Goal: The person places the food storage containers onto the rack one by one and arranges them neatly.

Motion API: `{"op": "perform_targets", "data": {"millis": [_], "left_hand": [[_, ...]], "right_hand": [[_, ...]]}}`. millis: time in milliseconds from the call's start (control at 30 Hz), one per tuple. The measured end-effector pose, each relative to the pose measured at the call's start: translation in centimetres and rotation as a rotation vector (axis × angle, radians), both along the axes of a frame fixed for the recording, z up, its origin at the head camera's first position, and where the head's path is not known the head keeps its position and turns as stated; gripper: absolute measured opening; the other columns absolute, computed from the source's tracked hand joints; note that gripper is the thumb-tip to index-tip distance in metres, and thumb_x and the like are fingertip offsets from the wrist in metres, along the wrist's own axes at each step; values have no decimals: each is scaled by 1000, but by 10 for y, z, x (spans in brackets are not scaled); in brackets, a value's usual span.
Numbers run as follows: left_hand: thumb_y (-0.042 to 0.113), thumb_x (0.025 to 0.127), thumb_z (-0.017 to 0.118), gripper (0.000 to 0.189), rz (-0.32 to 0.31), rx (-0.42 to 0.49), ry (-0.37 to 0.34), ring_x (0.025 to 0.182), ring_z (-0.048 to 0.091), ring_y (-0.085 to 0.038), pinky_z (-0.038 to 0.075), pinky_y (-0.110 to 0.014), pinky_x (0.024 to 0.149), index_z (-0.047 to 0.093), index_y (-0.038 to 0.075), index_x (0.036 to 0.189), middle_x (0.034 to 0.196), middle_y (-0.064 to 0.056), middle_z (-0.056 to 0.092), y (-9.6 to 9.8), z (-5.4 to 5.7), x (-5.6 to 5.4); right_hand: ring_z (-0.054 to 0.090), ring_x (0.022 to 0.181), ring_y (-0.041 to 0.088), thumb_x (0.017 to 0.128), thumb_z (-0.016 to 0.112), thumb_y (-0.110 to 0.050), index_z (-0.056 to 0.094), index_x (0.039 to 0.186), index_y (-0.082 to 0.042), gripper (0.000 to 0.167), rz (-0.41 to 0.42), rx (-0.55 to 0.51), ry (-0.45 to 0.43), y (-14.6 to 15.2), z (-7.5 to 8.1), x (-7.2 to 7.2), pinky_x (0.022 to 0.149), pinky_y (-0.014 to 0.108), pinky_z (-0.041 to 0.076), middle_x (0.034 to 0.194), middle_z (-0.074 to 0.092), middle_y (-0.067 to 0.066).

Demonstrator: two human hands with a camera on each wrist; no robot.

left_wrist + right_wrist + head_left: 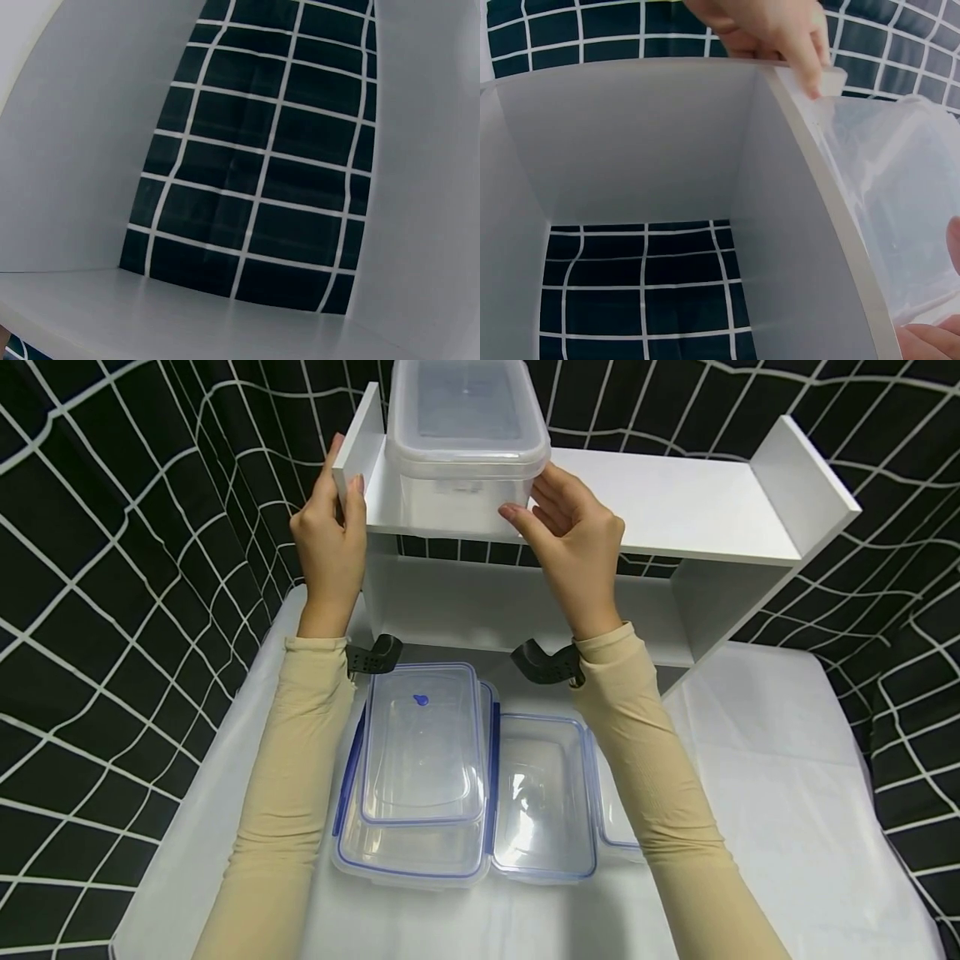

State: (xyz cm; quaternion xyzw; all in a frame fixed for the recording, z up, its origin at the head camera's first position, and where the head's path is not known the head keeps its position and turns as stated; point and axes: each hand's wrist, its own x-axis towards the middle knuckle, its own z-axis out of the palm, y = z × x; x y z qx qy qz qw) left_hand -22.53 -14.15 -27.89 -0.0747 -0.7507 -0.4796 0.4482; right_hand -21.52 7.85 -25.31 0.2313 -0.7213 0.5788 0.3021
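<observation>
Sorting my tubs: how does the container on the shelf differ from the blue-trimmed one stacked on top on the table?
The shelf container has a whitish, untrimmed lid; the top stacked container has blue edging and a blue dot. The shelf container stands on the white shelf and looks deeper; the stacked container rests on a larger tub and looks shallower. Both are clear, rectangular and lidded.
</observation>
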Motion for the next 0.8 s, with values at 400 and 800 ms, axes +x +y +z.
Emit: {"op": "perform_targets", "data": {"millis": [400,800], "left_hand": [[10,96,53,41,-57,91,-73,114,55,-10,45,-24,92,50,4,136,130,-10,57,3,-2,1],[10,97,51,41,-66,116,-70,114,54,-7,44,-24,94,48,2,137,132,-8,55,5,-6,3]], "right_hand": [[64,104,17,77,78,-10,62,118,5,46,-46,35,16,-1,-1,2,84,26,51,114,66,15],[63,105,17,79,77,-9,61,120,5,46,-33,43,7,-3,-2,1,86,27,51,115,65,16]]}}
